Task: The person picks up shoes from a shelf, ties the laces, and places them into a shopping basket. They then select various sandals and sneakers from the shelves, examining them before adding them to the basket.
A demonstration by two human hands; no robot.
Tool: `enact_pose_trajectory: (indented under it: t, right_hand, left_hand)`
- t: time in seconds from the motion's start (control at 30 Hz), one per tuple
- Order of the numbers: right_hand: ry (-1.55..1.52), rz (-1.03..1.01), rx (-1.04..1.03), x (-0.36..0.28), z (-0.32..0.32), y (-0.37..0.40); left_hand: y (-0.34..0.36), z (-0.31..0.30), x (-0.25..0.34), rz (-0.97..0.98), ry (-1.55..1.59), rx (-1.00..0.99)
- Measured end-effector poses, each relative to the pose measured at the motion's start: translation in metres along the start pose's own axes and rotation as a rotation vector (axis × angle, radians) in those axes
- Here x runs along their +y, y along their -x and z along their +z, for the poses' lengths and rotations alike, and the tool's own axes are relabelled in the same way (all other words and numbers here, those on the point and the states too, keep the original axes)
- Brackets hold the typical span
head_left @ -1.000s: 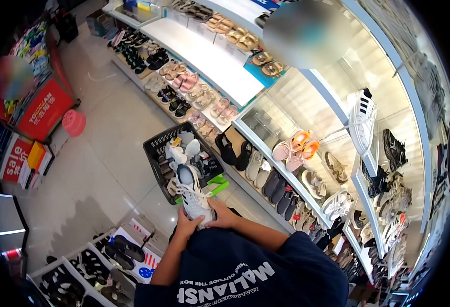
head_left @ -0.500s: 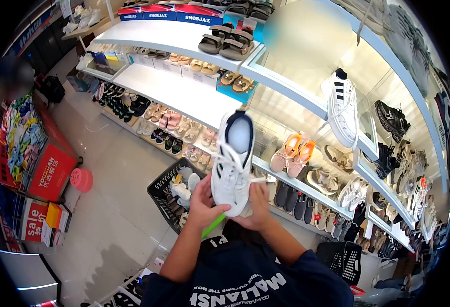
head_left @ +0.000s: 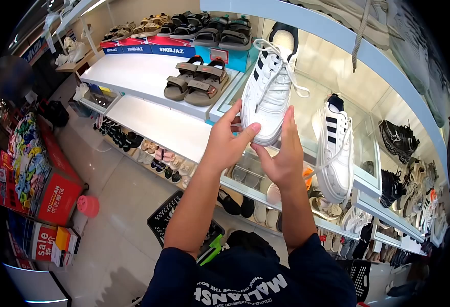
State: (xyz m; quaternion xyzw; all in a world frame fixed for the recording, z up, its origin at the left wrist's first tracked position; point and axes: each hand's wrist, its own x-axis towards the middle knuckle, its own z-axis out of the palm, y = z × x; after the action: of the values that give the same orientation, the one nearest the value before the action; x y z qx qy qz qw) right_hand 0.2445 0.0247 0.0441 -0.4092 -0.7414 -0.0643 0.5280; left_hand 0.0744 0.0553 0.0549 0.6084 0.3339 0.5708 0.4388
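Note:
A white sneaker [head_left: 269,89] with black stripes and white laces is held up high in front of the glass display shelf [head_left: 337,153], toe end down. My left hand [head_left: 227,140] grips its left side and toe. My right hand [head_left: 282,153] holds its right side and sole. A matching white striped sneaker [head_left: 333,146] stands upright on the shelf just to the right of my hands. A pair of brown strap sandals [head_left: 197,79] sits on the white shelf to the left.
A black basket [head_left: 163,220] of shoes stands on the floor below my arms. Rows of sandals and sneakers fill the lower shelves and the right wall. A red sale stand [head_left: 56,197] and a pink stool [head_left: 88,205] are at the left.
Both hands have lifted the white sneaker from near the basket up to the upper glass shelf, beside the matching sneaker. The view has tilted upward.

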Motion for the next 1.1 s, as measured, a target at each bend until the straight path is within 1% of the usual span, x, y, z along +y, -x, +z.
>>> enact_pose_trajectory:
  t: [0.03,0.1,0.13,0.17,0.2,0.3,0.43,0.47,0.57,0.6,0.67,0.7,0.73,0.77,0.83,0.87,0.9,0.97,1.03,1.1]
  right_hand:
    - [-0.018,0.041,0.001,0.006,0.004,-0.008]
    - [-0.052,0.123,0.007,0.016,0.012,-0.022]
    - [0.060,0.190,-0.061,0.018,0.012,-0.033]
    - [0.080,0.180,-0.064,0.025,0.017,-0.039]
    - [0.100,0.171,-0.066,0.033,0.022,-0.043]
    - [0.097,0.195,-0.074,0.043,0.031,-0.050]
    - [0.098,0.274,-0.132,0.050,0.039,-0.053]
    - [0.106,0.292,-0.148,0.052,0.041,-0.052]
    - [0.112,0.269,-0.124,0.054,0.042,-0.050]
    - [0.117,0.254,-0.108,0.053,0.043,-0.049]
    - [0.141,0.230,-0.077,0.051,0.039,-0.048]
    - [0.108,0.176,-0.058,0.045,0.031,-0.047]
    - [0.075,0.120,-0.039,0.035,0.020,-0.043]
    - [0.043,0.063,-0.021,0.027,0.012,-0.035]
    - [-0.153,-0.053,0.073,0.018,-0.003,-0.005]
    - [-0.312,-0.082,0.082,0.017,-0.008,0.017]
    - [-0.471,-0.107,0.088,0.017,-0.011,0.045]
    - [-0.673,-0.024,-0.032,0.020,-0.014,0.094]
    - [-0.696,0.172,-0.215,0.027,-0.014,0.146]
    - [-0.618,0.319,-0.313,0.034,-0.015,0.204]
  left_hand:
    - [-0.015,0.000,0.003,0.038,-0.153,0.000]
    - [-0.040,0.001,-0.008,0.105,-0.305,0.015]
    - [-0.050,0.001,-0.013,0.119,-0.387,0.024]
    - [-0.059,0.001,-0.017,0.133,-0.471,0.030]
    - [-0.070,-0.001,-0.021,0.130,-0.454,-0.019]
    - [-0.093,-0.006,-0.038,0.009,-0.481,-0.082]
    - [-0.102,-0.003,-0.025,-0.134,-0.390,-0.199]
    - [-0.103,-0.005,-0.028,-0.148,-0.441,-0.181]
    - [-0.102,-0.002,-0.020,-0.131,-0.444,-0.204]
    - [-0.101,-0.001,-0.021,-0.109,-0.370,-0.196]
    - [-0.098,0.002,-0.019,-0.199,-0.409,-0.144]
    - [-0.096,0.003,-0.018,-0.241,-0.429,-0.122]
    - [-0.091,0.004,-0.030,-0.110,-0.744,0.041]
    - [-0.081,0.006,-0.037,-0.026,-0.663,0.125]
    - [-0.061,0.022,-0.023,0.146,-0.489,0.297]
    - [-0.048,0.036,-0.005,0.140,-0.462,0.335]
    - [-0.033,0.047,0.002,0.103,-0.332,0.247]
    - [-0.003,0.068,0.007,0.032,-0.068,0.079]
    - [0.026,0.092,-0.006,-0.106,0.092,-0.178]
    - [0.042,0.118,-0.012,-0.257,0.048,-0.422]
